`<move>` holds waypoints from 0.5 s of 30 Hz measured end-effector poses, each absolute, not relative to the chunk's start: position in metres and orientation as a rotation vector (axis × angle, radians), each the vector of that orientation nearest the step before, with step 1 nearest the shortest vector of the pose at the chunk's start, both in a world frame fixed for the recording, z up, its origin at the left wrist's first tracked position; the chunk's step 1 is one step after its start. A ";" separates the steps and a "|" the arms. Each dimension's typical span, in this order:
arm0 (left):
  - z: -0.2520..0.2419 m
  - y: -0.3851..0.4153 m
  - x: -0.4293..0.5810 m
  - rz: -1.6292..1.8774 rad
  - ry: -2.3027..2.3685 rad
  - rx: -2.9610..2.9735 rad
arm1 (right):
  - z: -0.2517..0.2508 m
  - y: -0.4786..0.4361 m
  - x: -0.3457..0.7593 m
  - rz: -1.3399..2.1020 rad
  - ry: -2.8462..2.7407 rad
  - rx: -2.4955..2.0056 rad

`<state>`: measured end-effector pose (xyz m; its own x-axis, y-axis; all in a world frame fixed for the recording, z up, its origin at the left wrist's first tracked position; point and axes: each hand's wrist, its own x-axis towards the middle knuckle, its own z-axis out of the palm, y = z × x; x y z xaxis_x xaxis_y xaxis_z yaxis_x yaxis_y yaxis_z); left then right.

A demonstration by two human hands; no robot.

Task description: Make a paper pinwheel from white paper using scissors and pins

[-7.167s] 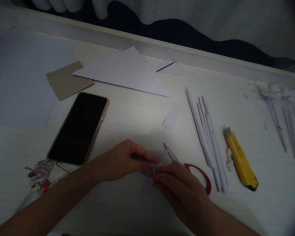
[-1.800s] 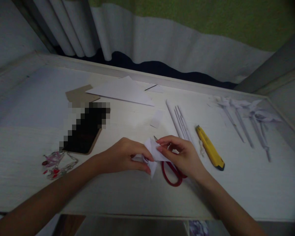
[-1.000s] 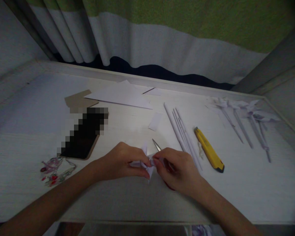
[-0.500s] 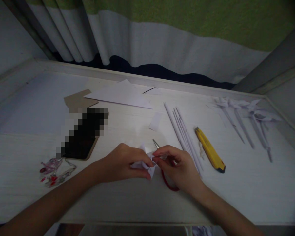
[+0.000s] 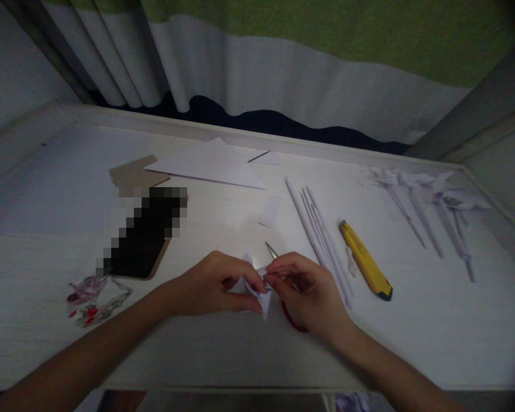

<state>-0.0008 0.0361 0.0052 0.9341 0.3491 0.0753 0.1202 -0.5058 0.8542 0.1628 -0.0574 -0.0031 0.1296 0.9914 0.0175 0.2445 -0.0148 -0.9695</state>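
Between my two hands is a small piece of folded white paper (image 5: 265,303), its pointed corners sticking out above and below my fingers. My left hand (image 5: 217,283) is closed on its left side with thumb and fingers. The fingertips of my right hand (image 5: 306,289) pinch its right edge; the exact fold under them is hidden. Beneath my right hand lies a pair of scissors (image 5: 271,249), with the blade tips and part of a red handle showing. Several rolled white paper sticks (image 5: 321,240) lie just beyond my right hand.
A yellow box cutter (image 5: 364,260) lies right of the sticks. Paper pinwheel-like flowers on stems (image 5: 433,194) rest at the far right. On the left are a phone (image 5: 141,257) with a beaded strap (image 5: 96,306), brown card (image 5: 137,171) and a white paper triangle (image 5: 214,163).
The folded paper has turned slightly between my fingers, so a corner now points down more clearly. Both hands stay in nearly the same place, and the view has shifted a little.
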 end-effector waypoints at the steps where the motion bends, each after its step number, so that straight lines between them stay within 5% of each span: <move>1: 0.005 0.036 -0.001 0.297 0.337 2.101 | -0.003 -0.058 0.163 0.981 -1.288 -1.448; 15: 0.001 0.035 -0.001 0.258 0.365 2.074 | -0.002 -0.059 0.160 1.020 -1.276 -1.435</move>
<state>-0.0013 0.0347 0.0012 0.9324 0.3598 0.0346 0.1526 -0.4787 0.8646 0.1604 -0.0595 -0.0016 0.1151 0.9934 -0.0019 0.2209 -0.0274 -0.9749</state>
